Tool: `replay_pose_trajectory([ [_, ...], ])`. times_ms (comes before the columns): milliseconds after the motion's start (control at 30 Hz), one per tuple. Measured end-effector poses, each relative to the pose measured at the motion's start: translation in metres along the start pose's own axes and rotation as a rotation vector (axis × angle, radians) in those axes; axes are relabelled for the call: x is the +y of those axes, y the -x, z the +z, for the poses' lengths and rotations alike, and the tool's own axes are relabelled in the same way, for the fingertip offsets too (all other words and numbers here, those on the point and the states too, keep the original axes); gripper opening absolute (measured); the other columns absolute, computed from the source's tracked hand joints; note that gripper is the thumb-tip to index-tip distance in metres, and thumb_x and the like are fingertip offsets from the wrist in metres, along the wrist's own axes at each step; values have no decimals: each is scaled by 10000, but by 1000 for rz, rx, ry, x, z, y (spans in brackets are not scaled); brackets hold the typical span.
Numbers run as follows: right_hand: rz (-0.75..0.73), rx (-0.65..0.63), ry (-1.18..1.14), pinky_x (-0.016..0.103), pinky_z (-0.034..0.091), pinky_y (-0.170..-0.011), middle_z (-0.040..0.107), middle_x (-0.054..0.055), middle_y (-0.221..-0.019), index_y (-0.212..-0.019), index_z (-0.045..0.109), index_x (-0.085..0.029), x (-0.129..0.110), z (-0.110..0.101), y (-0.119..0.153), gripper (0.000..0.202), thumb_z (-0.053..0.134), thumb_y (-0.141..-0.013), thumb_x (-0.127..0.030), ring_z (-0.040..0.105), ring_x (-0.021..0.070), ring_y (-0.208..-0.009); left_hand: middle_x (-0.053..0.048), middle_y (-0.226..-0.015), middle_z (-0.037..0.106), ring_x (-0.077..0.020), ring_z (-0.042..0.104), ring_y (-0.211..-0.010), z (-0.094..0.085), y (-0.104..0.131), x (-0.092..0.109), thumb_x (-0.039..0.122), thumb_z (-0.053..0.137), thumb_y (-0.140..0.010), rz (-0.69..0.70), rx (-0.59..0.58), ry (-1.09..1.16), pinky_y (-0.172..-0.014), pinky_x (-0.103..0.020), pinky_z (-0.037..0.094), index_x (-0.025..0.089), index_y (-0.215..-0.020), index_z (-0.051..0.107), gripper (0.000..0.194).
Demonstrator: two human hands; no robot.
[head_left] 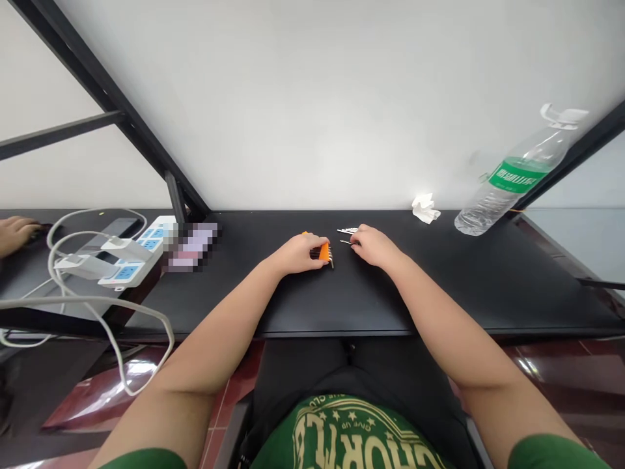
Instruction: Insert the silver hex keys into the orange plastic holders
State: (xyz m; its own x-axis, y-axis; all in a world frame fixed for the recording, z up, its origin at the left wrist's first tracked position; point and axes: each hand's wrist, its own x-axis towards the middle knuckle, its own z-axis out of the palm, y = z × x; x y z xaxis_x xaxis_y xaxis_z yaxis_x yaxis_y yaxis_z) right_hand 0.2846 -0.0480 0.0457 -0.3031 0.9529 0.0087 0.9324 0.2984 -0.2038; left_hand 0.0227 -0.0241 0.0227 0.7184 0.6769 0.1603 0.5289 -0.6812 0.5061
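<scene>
Over the middle of the black desk, my left hand [301,255] grips an orange holder [324,251]. Short bent metal ends, like hex keys [332,256], stick out of its right side. To its right, my right hand [375,247] is closed in a pinch on a thin dark hex key [346,242], whose tip points left towards the holder. Several silver metal keys [348,230] lie on the desk just beyond those fingers, partly hidden by the hand. A gap separates the two hands.
A large clear bottle [520,172] with a green label leans at the right, near crumpled tissue [426,208]. Leftward are a blurred-out item [194,247], a white power strip [146,251] with looping cables, and a phone [110,236]. Another person's hand [17,234] rests at far left.
</scene>
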Motion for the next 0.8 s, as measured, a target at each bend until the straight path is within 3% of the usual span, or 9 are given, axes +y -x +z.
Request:
replay_pose_trajectory([
  [300, 50, -47, 75, 328, 370, -578, 642, 115, -776, -636, 568, -194, -16, 4, 0, 216, 672, -777, -68, 577, 218, -650, -50, -1042, 713, -221, 669, -924, 1, -1, -3, 402, 684, -849, 7, -7, -13, -816, -314, 516, 244, -1305, 646, 483],
  [433, -53, -13, 22, 300, 372, -609, 651, 65, -800, -737, 576, -207, -21, -2, 4, 146, 622, -814, -92, 585, 197, -717, -45, -1037, 707, -213, 661, -911, -1, -1, 0, 362, 684, -834, 5, -9, -11, -801, -303, 501, 237, -1294, 640, 480],
  [600, -259, 15, -193, 262, 389, -663, 627, -6, -789, -823, 579, -214, -22, -1, 5, 151, 538, -860, -74, 547, 147, -712, -32, -940, 680, -202, 622, -849, -4, 1, 5, 365, 663, -844, 31, 9, 2, -742, -289, 462, 239, -1098, 668, 284],
  [800, -312, 90, -279, 279, 410, -733, 634, 17, -859, -863, 618, -198, -19, 1, 4, 176, 519, -903, -59, 549, 159, -791, -24, -926, 675, -198, 615, -847, -3, 0, 4, 364, 675, -847, 43, 22, 4, -754, -292, 452, 235, -1122, 659, 304],
])
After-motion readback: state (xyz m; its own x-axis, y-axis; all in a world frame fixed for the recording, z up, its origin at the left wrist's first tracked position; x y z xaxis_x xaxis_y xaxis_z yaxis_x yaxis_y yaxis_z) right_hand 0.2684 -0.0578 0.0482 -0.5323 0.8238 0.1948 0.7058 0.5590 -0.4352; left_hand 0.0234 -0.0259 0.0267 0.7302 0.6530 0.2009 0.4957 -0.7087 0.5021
